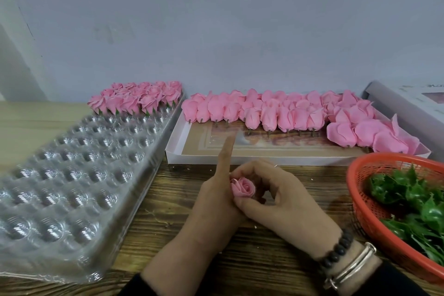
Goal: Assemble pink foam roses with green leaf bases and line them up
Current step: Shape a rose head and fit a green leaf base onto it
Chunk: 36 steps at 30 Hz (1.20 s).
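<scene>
Pink foam rose (pixel 242 187), bloom up, pinched betw. left hand (pixel 213 202) & right hand (pixel 283 197); blister tray (pixel 72 175) lies left, nearer left hand.

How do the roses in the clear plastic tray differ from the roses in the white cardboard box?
The roses in the clear plastic tray show green leaf bases; the roses in the white cardboard box show only bare short stubs. The tray roses show open blooms, while the box roses lie on their sides as closed buds. Both groups are pink.
</scene>
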Tool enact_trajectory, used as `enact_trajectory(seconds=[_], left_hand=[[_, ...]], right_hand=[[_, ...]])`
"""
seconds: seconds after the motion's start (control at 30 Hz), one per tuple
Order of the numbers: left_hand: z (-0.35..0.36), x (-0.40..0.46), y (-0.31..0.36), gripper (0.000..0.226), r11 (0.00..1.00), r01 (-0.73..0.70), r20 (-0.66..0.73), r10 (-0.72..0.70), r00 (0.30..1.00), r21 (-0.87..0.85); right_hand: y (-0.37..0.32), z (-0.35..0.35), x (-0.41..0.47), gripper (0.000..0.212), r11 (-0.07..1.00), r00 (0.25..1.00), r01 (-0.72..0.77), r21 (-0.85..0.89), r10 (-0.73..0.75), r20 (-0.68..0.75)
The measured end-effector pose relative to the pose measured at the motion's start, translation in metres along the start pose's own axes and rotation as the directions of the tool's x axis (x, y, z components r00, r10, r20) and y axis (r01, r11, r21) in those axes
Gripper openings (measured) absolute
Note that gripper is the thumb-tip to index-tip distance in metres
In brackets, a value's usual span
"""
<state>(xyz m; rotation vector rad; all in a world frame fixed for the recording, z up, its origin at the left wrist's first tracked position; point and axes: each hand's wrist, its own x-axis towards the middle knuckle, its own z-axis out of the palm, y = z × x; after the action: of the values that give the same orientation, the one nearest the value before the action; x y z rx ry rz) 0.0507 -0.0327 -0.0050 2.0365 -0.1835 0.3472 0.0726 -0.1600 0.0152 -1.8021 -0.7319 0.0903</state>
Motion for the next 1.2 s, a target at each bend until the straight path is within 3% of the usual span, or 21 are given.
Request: enact_trajectory(seconds=[0.17, 0.3, 0.43, 0.57, 0.63, 0.7, 0.8, 0.87, 0.93, 1.03, 1.1, 1.2], left_hand=[[0.002, 0.0, -0.002, 0.098, 1.0, -0.023, 0.0, 0.023, 1.0, 0.001], [0.002, 0.001, -0.004, 0.1, 0.993, 0.016, -0.019, -0.018, 1.0, -0.116], [0.004, 0.001, -0.005, 0.066, 0.995, 0.082, 0.032, -0.08, 0.996, -0.058], [0.004, 0.001, -0.008, 0.03, 0.996, 0.088, 0.033, -0.087, 0.996, -0.032], [0.006, 0.0, -0.005, 0.016, 0.991, 0.087, 0.06, -0.081, 0.995, -0.098], [0.006, -0.001, -0.001, 0.016, 0.985, 0.095, 0.109, -0.08, 0.991, -0.147], [0.002, -0.003, 0.004, 0.037, 0.994, 0.075, 0.195, -0.058, 0.979, -0.079], [-0.001, -0.001, 0.006, 0.039, 0.996, 0.062, 0.222, -0.047, 0.974, -0.062], [-0.001, 0.0, 0.005, 0.033, 0.988, 0.1, 0.182, -0.078, 0.98, -0.114], [0.006, 0.0, 0.005, 0.02, 0.987, 0.094, 0.158, -0.073, 0.985, -0.13], [0.008, -0.001, 0.005, 0.02, 0.991, 0.071, 0.167, -0.052, 0.985, -0.113], [0.01, -0.001, 0.001, 0.02, 0.994, 0.003, 0.172, 0.016, 0.985, -0.105]], right_hand=[[0.003, 0.001, -0.001, 0.015, 1.0, 1.0, 0.012, 0.001, -0.012, -0.018], [0.007, 0.0, 0.002, 0.014, 1.0, 0.996, 0.008, 0.004, -0.008, -0.094], [0.007, -0.005, 0.003, 0.017, 0.997, 0.989, 0.005, 0.083, 0.007, -0.147], [0.004, 0.002, 0.0, 0.013, 0.98, 0.99, 0.114, -0.162, -0.126, -0.064], [0.002, 0.005, -0.001, 0.017, 0.945, 0.98, 0.19, -0.265, -0.199, -0.01], [0.0, 0.006, -0.001, 0.013, 0.902, 0.963, 0.265, -0.341, -0.268, 0.038], [0.001, 0.005, -0.003, 0.011, 0.861, 0.944, 0.321, -0.394, -0.323, 0.062], [0.002, 0.006, -0.004, 0.013, 0.886, 0.945, 0.313, -0.341, -0.327, 0.017], [0.003, 0.006, -0.004, 0.016, 0.95, 0.949, 0.244, -0.195, -0.275, -0.151], [0.005, 0.004, 0.001, 0.017, 0.98, 0.899, 0.187, 0.062, -0.145, -0.413], [0.004, 0.005, 0.003, 0.02, 0.979, 0.887, 0.187, 0.076, -0.135, -0.441], [0.0, 0.014, 0.002, 0.024, 0.984, 0.92, 0.175, 0.017, -0.157, -0.359]])
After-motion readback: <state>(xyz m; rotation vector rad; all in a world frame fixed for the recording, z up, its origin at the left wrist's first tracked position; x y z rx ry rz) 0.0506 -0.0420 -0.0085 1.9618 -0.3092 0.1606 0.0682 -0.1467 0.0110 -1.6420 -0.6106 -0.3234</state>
